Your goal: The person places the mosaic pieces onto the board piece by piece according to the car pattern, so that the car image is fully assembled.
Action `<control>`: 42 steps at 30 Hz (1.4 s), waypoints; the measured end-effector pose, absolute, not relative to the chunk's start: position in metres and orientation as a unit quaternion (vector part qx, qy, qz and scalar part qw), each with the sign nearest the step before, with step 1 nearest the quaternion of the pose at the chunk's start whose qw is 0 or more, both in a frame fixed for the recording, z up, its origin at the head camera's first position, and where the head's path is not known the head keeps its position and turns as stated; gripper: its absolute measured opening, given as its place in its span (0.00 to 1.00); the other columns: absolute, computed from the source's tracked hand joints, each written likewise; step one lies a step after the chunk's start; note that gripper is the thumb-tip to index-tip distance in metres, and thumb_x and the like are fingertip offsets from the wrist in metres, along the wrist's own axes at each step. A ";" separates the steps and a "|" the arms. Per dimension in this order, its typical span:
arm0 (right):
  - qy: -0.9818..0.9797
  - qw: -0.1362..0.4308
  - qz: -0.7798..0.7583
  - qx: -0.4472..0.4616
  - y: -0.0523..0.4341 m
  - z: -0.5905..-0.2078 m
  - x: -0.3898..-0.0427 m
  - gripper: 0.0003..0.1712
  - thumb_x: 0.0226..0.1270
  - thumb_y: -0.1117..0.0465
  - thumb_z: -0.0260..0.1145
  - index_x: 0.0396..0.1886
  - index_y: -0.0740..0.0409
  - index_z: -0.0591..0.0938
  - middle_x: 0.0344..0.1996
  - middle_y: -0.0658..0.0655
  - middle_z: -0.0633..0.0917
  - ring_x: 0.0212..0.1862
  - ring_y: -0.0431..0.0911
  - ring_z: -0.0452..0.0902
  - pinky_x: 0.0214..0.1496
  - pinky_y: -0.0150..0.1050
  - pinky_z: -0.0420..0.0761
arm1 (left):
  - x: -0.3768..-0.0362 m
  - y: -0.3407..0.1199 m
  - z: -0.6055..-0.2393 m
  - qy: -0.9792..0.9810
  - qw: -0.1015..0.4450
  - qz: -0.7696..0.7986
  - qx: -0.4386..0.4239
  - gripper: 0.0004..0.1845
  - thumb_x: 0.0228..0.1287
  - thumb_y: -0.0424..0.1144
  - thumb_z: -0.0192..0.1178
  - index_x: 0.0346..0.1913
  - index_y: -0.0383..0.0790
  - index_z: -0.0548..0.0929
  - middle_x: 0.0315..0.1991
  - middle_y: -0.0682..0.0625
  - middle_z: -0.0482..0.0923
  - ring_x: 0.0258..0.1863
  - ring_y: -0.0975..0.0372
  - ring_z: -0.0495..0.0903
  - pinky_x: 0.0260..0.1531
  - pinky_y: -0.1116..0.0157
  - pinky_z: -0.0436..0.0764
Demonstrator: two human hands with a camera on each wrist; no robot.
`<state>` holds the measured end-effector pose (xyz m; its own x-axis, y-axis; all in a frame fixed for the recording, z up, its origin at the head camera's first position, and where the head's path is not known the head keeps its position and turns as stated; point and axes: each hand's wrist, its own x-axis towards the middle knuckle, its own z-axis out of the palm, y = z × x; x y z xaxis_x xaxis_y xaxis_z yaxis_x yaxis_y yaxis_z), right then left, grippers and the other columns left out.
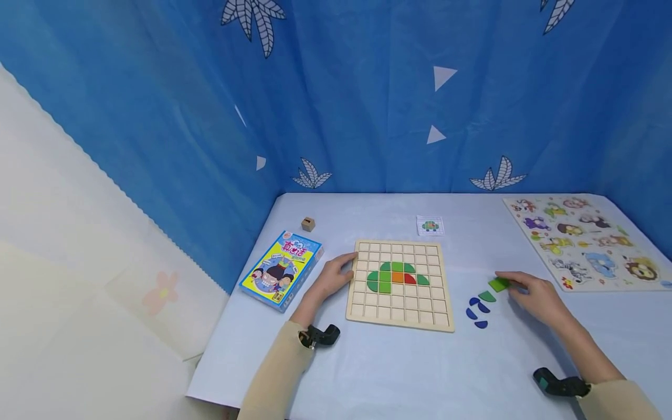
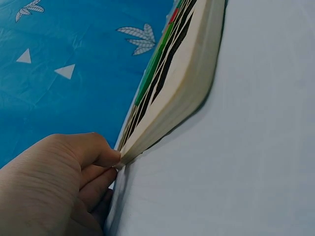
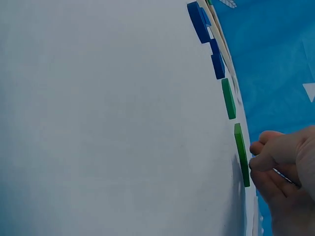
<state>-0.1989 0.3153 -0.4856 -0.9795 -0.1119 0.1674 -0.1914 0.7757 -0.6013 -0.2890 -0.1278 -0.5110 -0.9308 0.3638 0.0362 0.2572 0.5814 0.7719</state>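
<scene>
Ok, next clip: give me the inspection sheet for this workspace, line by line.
Surface: pale blue table, flat, no spills seen.
Job's things: wooden grid board with green, orange and red tiles set in the middle; green square tile at the right fingertips; a green piece and blue pieces loose beside the board; pattern card behind it.
Clutter: game box, small wooden cube, animal puzzle.
Grips: left hand holds the board's left edge; right hand touches the green square tile, hold unclear.
Cables: nothing seen.
Surroundings: blue leaf-print curtain behind; white cloth at left.
</scene>
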 end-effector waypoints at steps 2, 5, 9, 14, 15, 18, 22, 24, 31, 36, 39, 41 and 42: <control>-0.941 0.070 0.320 0.087 0.316 -0.489 -0.199 0.22 0.55 0.78 0.60 0.53 0.70 0.78 0.51 0.75 0.76 0.53 0.72 0.68 0.48 0.66 0.72 | -0.289 -0.128 -0.511 0.887 0.061 0.422 0.178 0.27 0.66 0.30 0.54 0.68 0.40 0.67 0.67 0.46 0.65 0.68 0.57 0.60 0.66 0.62 0.60; -0.942 0.083 0.310 0.095 0.317 -0.491 -0.199 0.22 0.54 0.79 0.62 0.51 0.70 0.79 0.49 0.74 0.78 0.51 0.71 0.70 0.47 0.65 0.73 | -0.289 -0.128 -0.512 0.886 0.057 0.422 0.183 0.27 0.65 0.30 0.54 0.68 0.39 0.67 0.67 0.46 0.65 0.67 0.57 0.60 0.66 0.62 0.61; -0.945 0.097 0.298 0.098 0.317 -0.493 -0.199 0.21 0.53 0.80 0.63 0.49 0.69 0.80 0.47 0.74 0.79 0.49 0.71 0.72 0.46 0.64 0.74 | -0.289 -0.127 -0.512 0.886 0.056 0.422 0.183 0.27 0.65 0.30 0.54 0.68 0.39 0.67 0.67 0.45 0.65 0.67 0.56 0.60 0.66 0.61 0.61; -0.944 0.115 0.294 0.097 0.320 -0.493 -0.199 0.22 0.52 0.81 0.60 0.50 0.70 0.79 0.48 0.75 0.78 0.51 0.72 0.70 0.47 0.66 0.72 | -0.289 -0.127 -0.511 0.886 0.060 0.423 0.178 0.27 0.65 0.30 0.54 0.68 0.40 0.67 0.67 0.45 0.65 0.68 0.56 0.60 0.66 0.61 0.60; -0.944 0.116 0.294 0.097 0.321 -0.493 -0.200 0.23 0.52 0.82 0.60 0.50 0.69 0.79 0.49 0.75 0.77 0.51 0.73 0.69 0.47 0.66 0.72 | -0.289 -0.127 -0.511 0.886 0.061 0.424 0.177 0.27 0.66 0.30 0.54 0.68 0.40 0.67 0.67 0.45 0.65 0.68 0.56 0.60 0.66 0.61 0.61; -0.943 0.115 0.295 0.099 0.323 -0.493 -0.200 0.23 0.52 0.82 0.59 0.50 0.69 0.79 0.49 0.76 0.77 0.51 0.73 0.69 0.46 0.66 0.72 | -0.289 -0.127 -0.510 0.887 0.062 0.422 0.177 0.27 0.66 0.30 0.54 0.68 0.40 0.67 0.67 0.46 0.65 0.67 0.57 0.60 0.66 0.62 0.61; -0.943 0.120 0.293 0.097 0.325 -0.494 -0.201 0.23 0.51 0.82 0.60 0.50 0.70 0.79 0.49 0.76 0.77 0.50 0.73 0.70 0.46 0.66 0.72 | -0.289 -0.127 -0.510 0.887 0.060 0.421 0.180 0.27 0.65 0.30 0.54 0.68 0.40 0.67 0.67 0.46 0.65 0.67 0.57 0.60 0.66 0.62 0.60; -0.944 0.125 0.290 0.092 0.325 -0.494 -0.202 0.23 0.52 0.82 0.60 0.50 0.71 0.79 0.49 0.76 0.77 0.50 0.73 0.70 0.46 0.66 0.72 | -0.289 -0.127 -0.511 0.886 0.059 0.422 0.182 0.27 0.65 0.30 0.54 0.68 0.39 0.67 0.67 0.45 0.65 0.67 0.56 0.60 0.66 0.62 0.61; -0.946 0.123 0.290 0.076 0.328 -0.499 -0.203 0.21 0.53 0.81 0.59 0.49 0.72 0.79 0.48 0.76 0.77 0.51 0.72 0.69 0.47 0.66 0.71 | -0.288 -0.127 -0.511 0.886 0.057 0.425 0.179 0.27 0.65 0.30 0.54 0.68 0.39 0.67 0.67 0.45 0.65 0.67 0.56 0.60 0.66 0.61 0.61; -0.945 0.135 0.286 0.081 0.330 -0.502 -0.204 0.19 0.54 0.79 0.62 0.48 0.72 0.79 0.46 0.75 0.78 0.48 0.70 0.71 0.45 0.64 0.72 | -0.288 -0.127 -0.510 0.887 0.058 0.424 0.176 0.27 0.65 0.30 0.54 0.68 0.39 0.67 0.67 0.45 0.65 0.67 0.56 0.60 0.66 0.61 0.61; -0.945 0.144 0.283 0.079 0.330 -0.502 -0.204 0.19 0.53 0.77 0.64 0.47 0.73 0.79 0.44 0.74 0.79 0.46 0.69 0.73 0.43 0.62 0.73 | -0.288 -0.128 -0.510 0.887 0.058 0.422 0.177 0.27 0.65 0.30 0.54 0.68 0.40 0.67 0.66 0.45 0.65 0.67 0.56 0.61 0.66 0.61 0.61; -0.945 0.142 0.287 0.070 0.329 -0.498 -0.204 0.17 0.54 0.76 0.65 0.46 0.72 0.79 0.42 0.74 0.79 0.45 0.68 0.73 0.43 0.61 0.74 | -0.288 -0.128 -0.510 0.887 0.058 0.422 0.178 0.27 0.66 0.30 0.54 0.68 0.40 0.67 0.67 0.45 0.65 0.67 0.56 0.61 0.66 0.61 0.61; -0.945 0.139 0.290 0.066 0.328 -0.495 -0.205 0.17 0.55 0.74 0.66 0.46 0.72 0.79 0.42 0.73 0.80 0.45 0.68 0.74 0.42 0.61 0.74 | -0.288 -0.128 -0.509 0.887 0.058 0.423 0.179 0.27 0.66 0.30 0.54 0.68 0.39 0.67 0.67 0.45 0.65 0.67 0.56 0.61 0.66 0.61 0.61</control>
